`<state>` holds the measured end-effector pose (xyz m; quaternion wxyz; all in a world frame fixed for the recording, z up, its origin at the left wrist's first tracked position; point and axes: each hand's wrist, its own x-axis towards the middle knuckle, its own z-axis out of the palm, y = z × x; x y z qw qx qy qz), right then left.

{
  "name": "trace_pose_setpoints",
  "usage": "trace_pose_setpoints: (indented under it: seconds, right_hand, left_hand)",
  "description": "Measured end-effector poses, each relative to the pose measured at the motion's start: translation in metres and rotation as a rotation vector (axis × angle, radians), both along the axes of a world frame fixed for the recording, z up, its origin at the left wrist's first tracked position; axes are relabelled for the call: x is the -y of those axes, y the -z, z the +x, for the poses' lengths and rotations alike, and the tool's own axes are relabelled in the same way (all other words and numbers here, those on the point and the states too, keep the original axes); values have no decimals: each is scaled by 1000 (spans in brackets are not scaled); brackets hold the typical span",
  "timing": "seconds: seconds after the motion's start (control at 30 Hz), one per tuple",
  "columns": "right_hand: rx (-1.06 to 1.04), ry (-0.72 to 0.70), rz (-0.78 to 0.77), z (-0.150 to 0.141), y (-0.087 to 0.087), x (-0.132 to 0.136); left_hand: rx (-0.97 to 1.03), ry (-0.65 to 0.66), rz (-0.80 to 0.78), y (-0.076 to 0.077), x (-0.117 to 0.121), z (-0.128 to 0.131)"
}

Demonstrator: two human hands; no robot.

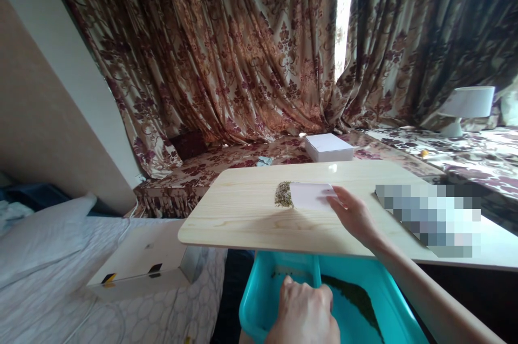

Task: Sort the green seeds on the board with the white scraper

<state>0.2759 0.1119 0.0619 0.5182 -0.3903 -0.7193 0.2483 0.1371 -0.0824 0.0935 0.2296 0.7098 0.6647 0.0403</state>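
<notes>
Right up close, the left hand (305, 311) is over the tray (251, 301), knuckles up, fingers curled in; its own back hides the grip, so whether it has hold of anything I cannot tell. A few specks show in the smaller compartment beside it, and across the divider a dark green strip (358, 298) curves through the larger one. Up on the counter (238, 209) now, and here's the right hand (350, 211), thumb and fingers drawn together on the right end of the white card (311, 195). At the card's far-left edge sits the pile (283, 194) of small green bits, around the middle of the wood; on the edge or just against it, too close to call! A shadow spreads below, so the card may be slightly raised. What this calls for, I'd judge, is a level card and slow, even travel: tip it and loose bits could roll off, press hard and it could bow. A firm pinch with the wrist quiet should help. Further back, a white box (329, 147) rests beyond the counter, the patterned curtains (275, 52) hanging behind.
</notes>
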Motion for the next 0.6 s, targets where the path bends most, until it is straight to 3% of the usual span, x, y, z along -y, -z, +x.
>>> trace_pose_setpoints:
  seconds: [0.17, 0.6]
  right_hand:
    - [22, 73, 38, 0, 2, -3]
    - [46, 32, 61, -2, -2, 0]
  left_hand:
    - [-13, 12, 2, 1, -2, 0]
    - [-38, 44, -16, 2, -5, -1]
